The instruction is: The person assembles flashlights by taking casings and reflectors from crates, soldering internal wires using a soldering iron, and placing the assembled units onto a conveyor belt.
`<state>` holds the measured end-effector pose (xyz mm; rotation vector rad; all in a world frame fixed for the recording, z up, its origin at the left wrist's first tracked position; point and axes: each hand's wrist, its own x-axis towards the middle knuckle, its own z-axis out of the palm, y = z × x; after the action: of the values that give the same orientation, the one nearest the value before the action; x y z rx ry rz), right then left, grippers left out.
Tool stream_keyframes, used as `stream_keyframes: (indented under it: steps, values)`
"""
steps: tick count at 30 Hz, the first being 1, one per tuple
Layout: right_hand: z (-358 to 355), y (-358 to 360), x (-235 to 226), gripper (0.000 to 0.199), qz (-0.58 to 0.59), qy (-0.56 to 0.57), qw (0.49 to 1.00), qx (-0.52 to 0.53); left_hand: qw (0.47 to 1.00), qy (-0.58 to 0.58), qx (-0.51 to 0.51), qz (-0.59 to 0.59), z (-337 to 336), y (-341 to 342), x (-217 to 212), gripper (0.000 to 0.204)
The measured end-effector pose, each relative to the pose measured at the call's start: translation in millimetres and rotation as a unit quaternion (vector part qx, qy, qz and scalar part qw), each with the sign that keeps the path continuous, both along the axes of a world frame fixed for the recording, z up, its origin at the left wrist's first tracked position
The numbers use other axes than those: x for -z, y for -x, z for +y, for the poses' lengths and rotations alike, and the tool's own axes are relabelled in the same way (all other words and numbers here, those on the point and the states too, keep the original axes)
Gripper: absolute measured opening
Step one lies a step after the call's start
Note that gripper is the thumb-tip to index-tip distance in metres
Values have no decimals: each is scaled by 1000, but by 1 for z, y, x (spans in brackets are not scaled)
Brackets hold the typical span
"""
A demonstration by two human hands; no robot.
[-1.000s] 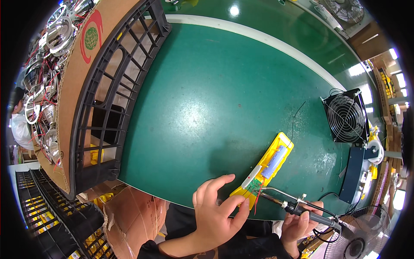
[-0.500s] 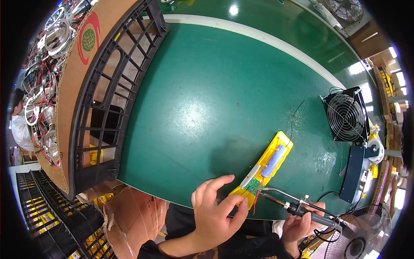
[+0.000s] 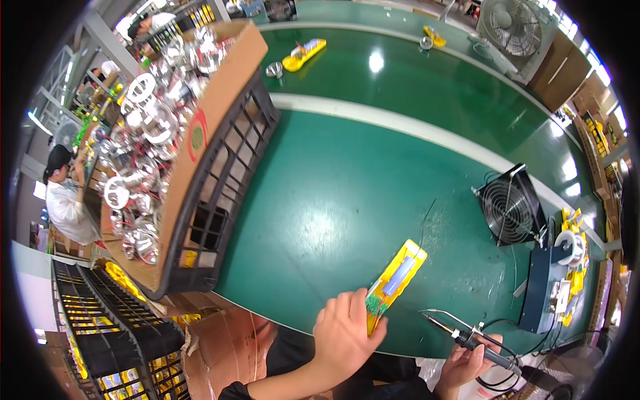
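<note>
The green bench (image 3: 313,167) bears a yellow casing (image 3: 411,256), fan (image 3: 509,205) and blue box (image 3: 537,293).

I see the worker's left hand (image 3: 347,333) gripping, back uppermost, forearm (image 3: 290,381) slanting behind; well apart, the right hand (image 3: 467,365) grips too, fingers curled.

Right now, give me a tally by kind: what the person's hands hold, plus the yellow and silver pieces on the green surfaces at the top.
Yellow housing, in the left hand: 1
Soldering iron, in the right hand: 1
Yellow pieces at the top: 2
Silver pieces at the top: 2
Total: 6
</note>
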<state>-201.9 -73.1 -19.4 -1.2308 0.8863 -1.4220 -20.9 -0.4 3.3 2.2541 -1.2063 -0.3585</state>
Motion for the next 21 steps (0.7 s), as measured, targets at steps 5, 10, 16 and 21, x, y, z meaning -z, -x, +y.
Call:
stream_keyframes:
  steps: [5, 10, 16, 21]
  values:
    - [-21, 20, 1, 30, -50, -41, 997, 33, 997, 35, -5, -74, -40, -35, -2, 38]
    - [-40, 27, -8, 27, -4, -18, 998, 59, 984, 97, -29, -148, -166, -140, 7, 33]
    - [-57, 15, -14, 20, 59, -32, 994, 85, 978, 50, -76, -189, -340, -237, 14, 33]
    - [-64, 13, -13, 20, 105, -54, 989, 93, 982, 29, -92, -162, -406, -257, 16, 37]
